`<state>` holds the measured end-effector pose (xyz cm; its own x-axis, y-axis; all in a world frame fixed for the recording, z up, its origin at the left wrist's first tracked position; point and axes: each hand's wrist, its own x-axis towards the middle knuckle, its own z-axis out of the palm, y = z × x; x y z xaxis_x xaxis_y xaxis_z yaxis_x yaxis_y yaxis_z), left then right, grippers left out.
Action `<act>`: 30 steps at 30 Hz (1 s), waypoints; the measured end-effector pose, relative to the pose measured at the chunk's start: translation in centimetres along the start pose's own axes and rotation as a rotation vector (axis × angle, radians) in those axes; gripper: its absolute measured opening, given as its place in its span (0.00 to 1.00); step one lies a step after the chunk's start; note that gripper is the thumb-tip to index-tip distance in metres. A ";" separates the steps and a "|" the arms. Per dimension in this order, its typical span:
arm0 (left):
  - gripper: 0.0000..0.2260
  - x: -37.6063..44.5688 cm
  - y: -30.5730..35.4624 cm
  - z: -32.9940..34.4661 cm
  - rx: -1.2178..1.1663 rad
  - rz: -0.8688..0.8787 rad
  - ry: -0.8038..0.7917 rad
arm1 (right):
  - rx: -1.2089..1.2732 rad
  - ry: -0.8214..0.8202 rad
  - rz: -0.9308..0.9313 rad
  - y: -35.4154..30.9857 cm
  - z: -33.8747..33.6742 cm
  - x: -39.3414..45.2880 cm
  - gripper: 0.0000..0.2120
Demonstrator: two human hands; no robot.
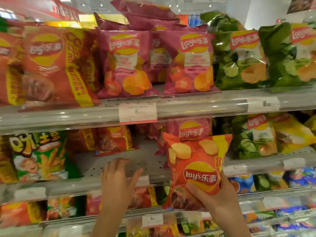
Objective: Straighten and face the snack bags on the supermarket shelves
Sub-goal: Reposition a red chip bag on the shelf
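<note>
- The held bag (196, 168) is orange-red, printed with pale yellow crisps, a yellow patch at its upper corner, and a red banner across a yellow disc with white lettering.
- The tomato bags (124, 64) are magenta-pink, showing red tomatoes and golden crisps.
- The cucumber bags (239, 60) are dark green with light green slices.
- The big bags at left (56, 65) are red-orange with a yellow diagonal band and brown meat.
- The fries bag (39, 156) is green, with orange sticks and yellow-and-black lettering.
- The yellow bag (290, 132) sits far right.
- The shelf (95, 165) is pale grey, dotted with small holes.
- The price tag (137, 112) is white, edged red.
</note>
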<state>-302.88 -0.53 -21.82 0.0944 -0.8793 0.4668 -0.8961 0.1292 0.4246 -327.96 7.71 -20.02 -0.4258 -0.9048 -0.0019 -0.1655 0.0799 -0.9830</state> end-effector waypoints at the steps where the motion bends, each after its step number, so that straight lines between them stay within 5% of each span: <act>1: 0.18 -0.1 -1.7 -0.6 0.011 0.005 0.033 | -0.005 -0.008 -0.002 -0.3 1.4 -0.3 0.49; 9: 0.09 0.1 -11.5 -4.1 -0.069 0.120 0.035 | -0.073 -0.109 -0.081 -2.9 12.9 -2.4 0.42; 17: 0.04 0.4 -11.9 -3.5 -0.135 0.122 0.049 | -0.118 -0.025 -0.214 -5.7 18.5 0.2 0.27; 30: 0.07 0.6 -12.2 -2.7 -0.181 0.096 0.091 | -0.131 -0.133 -0.148 -4.9 22.2 5.0 0.36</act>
<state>-290.72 -1.43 -24.59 0.0583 -0.8153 0.5760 -0.8113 0.2975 0.5032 -309.56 -6.45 -19.31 -0.2688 -0.9572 0.1075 -0.3350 -0.0118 -0.9421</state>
